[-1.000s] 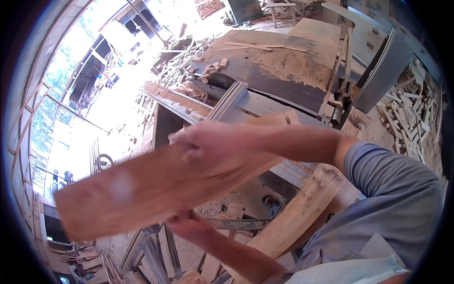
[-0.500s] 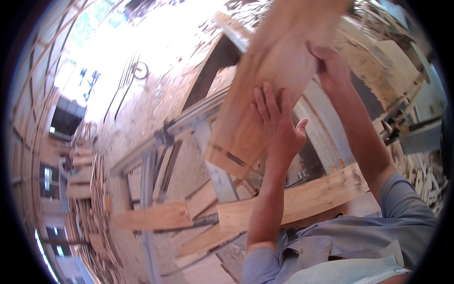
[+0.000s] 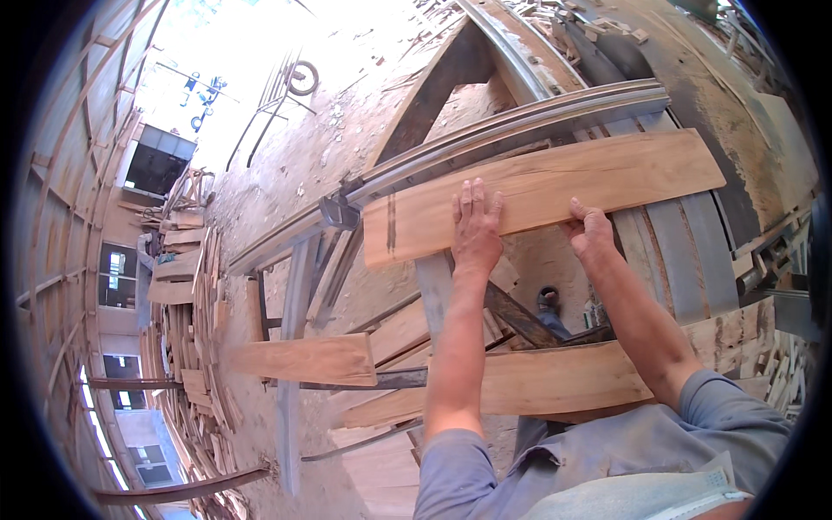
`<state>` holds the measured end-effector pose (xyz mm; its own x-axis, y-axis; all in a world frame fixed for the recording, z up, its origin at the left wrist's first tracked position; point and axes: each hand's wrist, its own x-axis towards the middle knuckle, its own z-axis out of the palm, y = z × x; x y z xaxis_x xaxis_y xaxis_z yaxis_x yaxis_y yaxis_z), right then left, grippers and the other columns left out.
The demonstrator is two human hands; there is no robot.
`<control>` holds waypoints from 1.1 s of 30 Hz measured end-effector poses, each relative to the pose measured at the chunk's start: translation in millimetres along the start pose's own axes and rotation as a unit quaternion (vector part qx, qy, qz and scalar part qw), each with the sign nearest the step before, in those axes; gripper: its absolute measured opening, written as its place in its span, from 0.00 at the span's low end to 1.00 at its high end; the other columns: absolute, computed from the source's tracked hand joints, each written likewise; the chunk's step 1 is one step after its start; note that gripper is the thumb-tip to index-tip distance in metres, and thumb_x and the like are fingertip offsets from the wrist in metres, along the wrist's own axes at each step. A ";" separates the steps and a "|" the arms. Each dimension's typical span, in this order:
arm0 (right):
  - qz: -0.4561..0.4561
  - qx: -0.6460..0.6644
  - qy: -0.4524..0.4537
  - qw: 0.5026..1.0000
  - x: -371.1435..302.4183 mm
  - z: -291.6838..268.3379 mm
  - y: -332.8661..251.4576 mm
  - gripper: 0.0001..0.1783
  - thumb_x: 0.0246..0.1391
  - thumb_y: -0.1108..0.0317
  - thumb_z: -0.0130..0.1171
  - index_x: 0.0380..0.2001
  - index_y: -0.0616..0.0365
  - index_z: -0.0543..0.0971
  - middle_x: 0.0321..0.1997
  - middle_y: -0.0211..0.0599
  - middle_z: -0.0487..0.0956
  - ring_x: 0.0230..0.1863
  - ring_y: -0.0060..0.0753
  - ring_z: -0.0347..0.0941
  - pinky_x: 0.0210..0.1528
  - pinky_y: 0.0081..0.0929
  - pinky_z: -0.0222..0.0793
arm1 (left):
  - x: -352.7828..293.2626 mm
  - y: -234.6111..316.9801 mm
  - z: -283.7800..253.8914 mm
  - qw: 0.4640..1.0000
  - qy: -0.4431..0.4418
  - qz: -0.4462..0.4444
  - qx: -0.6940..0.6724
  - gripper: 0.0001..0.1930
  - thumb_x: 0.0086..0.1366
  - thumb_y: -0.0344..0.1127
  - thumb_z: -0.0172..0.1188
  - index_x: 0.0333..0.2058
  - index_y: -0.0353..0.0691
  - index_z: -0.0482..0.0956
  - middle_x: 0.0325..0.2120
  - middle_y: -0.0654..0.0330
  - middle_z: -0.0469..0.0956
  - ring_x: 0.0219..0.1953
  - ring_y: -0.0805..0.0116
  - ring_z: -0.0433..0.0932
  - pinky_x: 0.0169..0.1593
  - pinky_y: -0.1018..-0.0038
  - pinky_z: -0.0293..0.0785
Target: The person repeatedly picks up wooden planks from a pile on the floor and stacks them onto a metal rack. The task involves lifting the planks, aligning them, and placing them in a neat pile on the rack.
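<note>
A long wooden board (image 3: 607, 178) lies almost crosswise before me, its right end over a grey slatted metal table (image 3: 685, 251) and its left end by a metal rail. A dark streak crosses the board near its left end. My left hand (image 3: 477, 234) rests on the top face with fingers stretched out flat, holding nothing. Farther right, my right hand (image 3: 594, 232) grips the near edge; its thumb shows on top, while the other fingers are partly hidden.
Behind the board runs a long metal rail (image 3: 537, 113) with a dark clamp-like block (image 3: 340, 212). Closer to me lie a long plank (image 3: 555, 381) and a shorter plank (image 3: 321, 360). Stacked timber (image 3: 178, 347) lines the left side. My shoe (image 3: 549, 299) shows below the frame.
The board has swung from a steep, raised slant to lying nearly crosswise on the table. Both hands have moved lower with it, and my right hand is now at its near edge.
</note>
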<state>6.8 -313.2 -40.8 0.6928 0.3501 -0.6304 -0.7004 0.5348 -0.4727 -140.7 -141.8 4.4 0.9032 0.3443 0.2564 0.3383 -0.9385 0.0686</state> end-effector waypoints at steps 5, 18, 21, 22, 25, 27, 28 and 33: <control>0.006 -0.009 -0.008 1.000 4.8 17.7 25.6 0.15 0.63 0.75 0.60 0.52 0.59 0.75 0.47 0.39 0.80 0.48 0.39 0.79 0.54 0.45 0.79 | -1.7 -29.7 8.8 1.000 -0.011 -0.009 0.003 0.38 0.51 0.20 0.63 0.63 0.52 0.75 0.73 0.49 0.56 0.77 0.47 0.49 0.78 0.53 0.43; -0.027 -0.420 -0.157 0.893 -17.9 -6.7 -60.6 0.14 0.64 0.71 0.58 0.50 0.64 0.77 0.44 0.41 0.84 0.46 0.39 0.84 0.52 0.37 0.81 | 4.1 -58.1 29.0 0.999 -0.043 -0.012 -0.019 0.36 0.52 0.17 0.57 0.63 0.46 0.75 0.71 0.44 0.60 0.74 0.40 0.54 0.75 0.48 0.51; -0.427 -0.530 -0.095 0.726 -7.7 -17.5 -93.6 0.11 0.60 0.68 0.62 0.42 0.64 0.83 0.41 0.43 0.86 0.47 0.41 0.84 0.49 0.33 0.78 | 0.2 -54.5 26.4 0.999 -0.028 -0.014 -0.023 0.37 0.53 0.15 0.54 0.63 0.45 0.74 0.71 0.41 0.59 0.74 0.38 0.54 0.76 0.47 0.51; -0.474 -0.555 -0.077 0.679 7.3 -18.6 -108.7 0.12 0.58 0.68 0.63 0.42 0.63 0.83 0.40 0.45 0.86 0.47 0.46 0.83 0.51 0.36 0.78 | 1.4 -49.8 26.0 0.999 -0.026 -0.016 -0.021 0.36 0.53 0.15 0.54 0.63 0.45 0.74 0.71 0.41 0.59 0.74 0.38 0.54 0.76 0.47 0.51; -0.642 -0.601 -0.051 0.473 66.9 -18.8 -143.3 0.12 0.55 0.67 0.64 0.40 0.61 0.84 0.42 0.47 0.85 0.48 0.54 0.80 0.55 0.43 0.75 | 16.2 -37.5 28.6 0.999 -0.031 0.002 -0.025 0.36 0.52 0.16 0.55 0.62 0.43 0.74 0.70 0.41 0.59 0.74 0.38 0.54 0.76 0.48 0.50; -0.609 -0.684 -0.079 0.394 78.0 -5.1 -138.7 0.10 0.55 0.65 0.63 0.37 0.59 0.84 0.44 0.44 0.84 0.52 0.50 0.80 0.58 0.44 0.74 | 14.4 -38.2 25.5 0.999 -0.041 -0.009 -0.024 0.35 0.51 0.16 0.56 0.61 0.41 0.74 0.70 0.40 0.58 0.74 0.38 0.53 0.76 0.49 0.49; -0.620 -0.663 -0.080 0.412 81.2 0.5 -135.5 0.10 0.54 0.64 0.63 0.35 0.58 0.84 0.44 0.43 0.84 0.52 0.49 0.79 0.58 0.43 0.73 | 14.2 -43.7 24.3 0.998 -0.053 -0.015 -0.007 0.35 0.51 0.18 0.59 0.62 0.40 0.73 0.71 0.40 0.57 0.75 0.38 0.52 0.77 0.50 0.48; -0.627 -0.638 -0.070 0.441 93.4 5.8 -131.3 0.08 0.54 0.63 0.62 0.32 0.57 0.83 0.43 0.40 0.83 0.51 0.46 0.79 0.59 0.42 0.72 | 53.4 -29.0 -8.3 0.969 -0.167 -0.040 -0.180 0.43 0.50 0.32 0.75 0.66 0.35 0.68 0.72 0.41 0.54 0.76 0.41 0.47 0.77 0.52 0.47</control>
<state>164.4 -346.3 -34.1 0.6142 0.4860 0.6217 0.7845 -0.4615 -0.4143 -104.5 -96.5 24.1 0.9331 0.3495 -0.0853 0.3515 -0.8353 0.4227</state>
